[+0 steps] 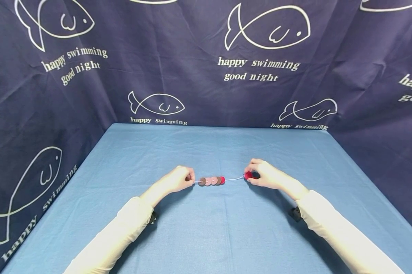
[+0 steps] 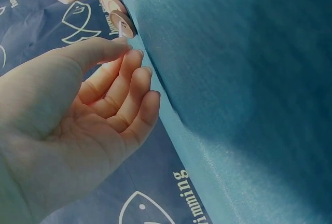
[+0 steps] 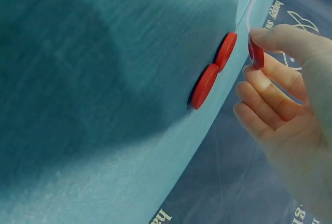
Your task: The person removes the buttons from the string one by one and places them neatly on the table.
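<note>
A short row of brown, pink and red buttons [image 1: 213,180] is threaded on a pale string [image 1: 234,179] between the two hands. On the left, my left hand [image 1: 181,179] pinches the string between thumb and index finger, close beside the brown end button [image 2: 122,24]. Thumb and fingers of my right hand [image 1: 265,175] pinch a red button [image 3: 256,54], with the string running up to it. Two more red buttons [image 3: 205,86] lie on the cloth near that hand in the right wrist view.
A blue cloth [image 1: 192,228] covers the table. Dark blue fabric [image 1: 199,57] with white fish drawings and lettering hangs behind it and at both sides. Small dark devices [image 1: 296,214] sit under the cuffs of both white sleeves [image 1: 336,228].
</note>
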A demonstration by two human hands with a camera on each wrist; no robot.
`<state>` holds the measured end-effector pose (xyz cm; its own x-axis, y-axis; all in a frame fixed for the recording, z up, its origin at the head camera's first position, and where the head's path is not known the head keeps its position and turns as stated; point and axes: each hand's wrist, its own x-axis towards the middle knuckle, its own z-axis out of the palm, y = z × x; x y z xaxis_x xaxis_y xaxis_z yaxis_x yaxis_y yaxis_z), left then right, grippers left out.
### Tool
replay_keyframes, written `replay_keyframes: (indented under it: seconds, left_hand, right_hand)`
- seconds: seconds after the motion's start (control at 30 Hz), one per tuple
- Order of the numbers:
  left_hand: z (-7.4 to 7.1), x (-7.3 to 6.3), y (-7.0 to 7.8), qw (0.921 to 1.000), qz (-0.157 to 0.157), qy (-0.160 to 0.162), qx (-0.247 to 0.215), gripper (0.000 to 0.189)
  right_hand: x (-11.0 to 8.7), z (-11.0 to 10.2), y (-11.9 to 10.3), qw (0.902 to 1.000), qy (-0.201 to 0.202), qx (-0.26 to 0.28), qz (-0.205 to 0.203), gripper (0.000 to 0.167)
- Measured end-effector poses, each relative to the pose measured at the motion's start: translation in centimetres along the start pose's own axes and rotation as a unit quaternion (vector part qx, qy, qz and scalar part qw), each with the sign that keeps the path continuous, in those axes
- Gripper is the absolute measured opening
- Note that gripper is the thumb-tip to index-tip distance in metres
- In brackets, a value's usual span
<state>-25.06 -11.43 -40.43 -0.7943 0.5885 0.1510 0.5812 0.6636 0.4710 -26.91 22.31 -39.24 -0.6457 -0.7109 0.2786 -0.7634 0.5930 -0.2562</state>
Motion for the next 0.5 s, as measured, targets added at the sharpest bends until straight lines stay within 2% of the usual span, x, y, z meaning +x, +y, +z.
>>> replay_keyframes:
  seconds: [0.5]
  left_hand:
    - [0.03, -0.01, 0.02, 1.0000, 0.001, -0.006, -0.002, 0.009]
  right_hand:
    - [-0.45, -0.42, -0.06, 1.0000, 0.004, 0.008, 0.002, 0.017]
